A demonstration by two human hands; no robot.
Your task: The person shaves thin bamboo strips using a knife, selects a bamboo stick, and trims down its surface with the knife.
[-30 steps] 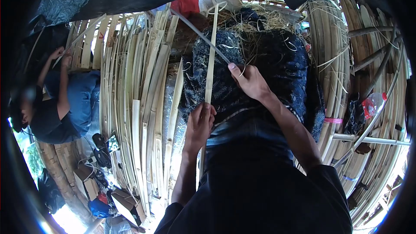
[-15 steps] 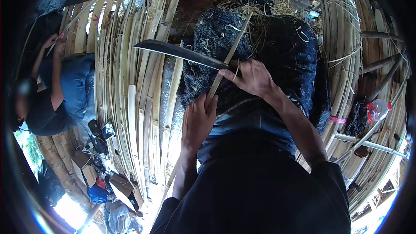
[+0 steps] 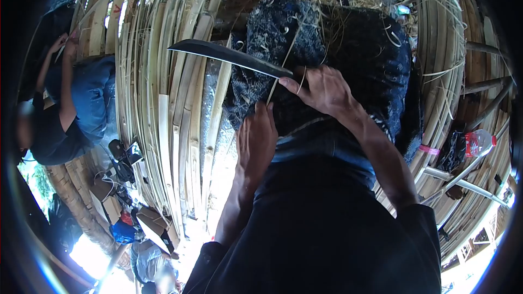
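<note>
My right hand (image 3: pixel 329 91) is closed around the handle of a machete (image 3: pixel 231 57), its thumb against the base of the blade. The dark blade points left, its bright edge toward me. In my left hand (image 3: pixel 256 137) a slim bamboo strip (image 3: pixel 285 61) is pinched between thumb and fingers. It slants up and away, seen narrow side on, and crosses the blade near my right thumb. A thin curled shaving hangs by my right fingers. Beneath both hands, a dark patterned cloth (image 3: pixel 272 24) covers my lap, with pale shavings scattered over it.
Long bamboo slats (image 3: pixel 163 114) stand in rows on my left, and a bundle of strips (image 3: pixel 436 54) lies on my right. A plastic bottle (image 3: pixel 479 144) rests beyond that bundle. At far left, another person (image 3: pixel 81 109) sits holding a thin piece. Boxes (image 3: pixel 155 228) lie lower left.
The bamboo strip has turned from its broad face to its narrow side. My left hand has shifted slightly right, and my right hand has moved a little right with the machete.
</note>
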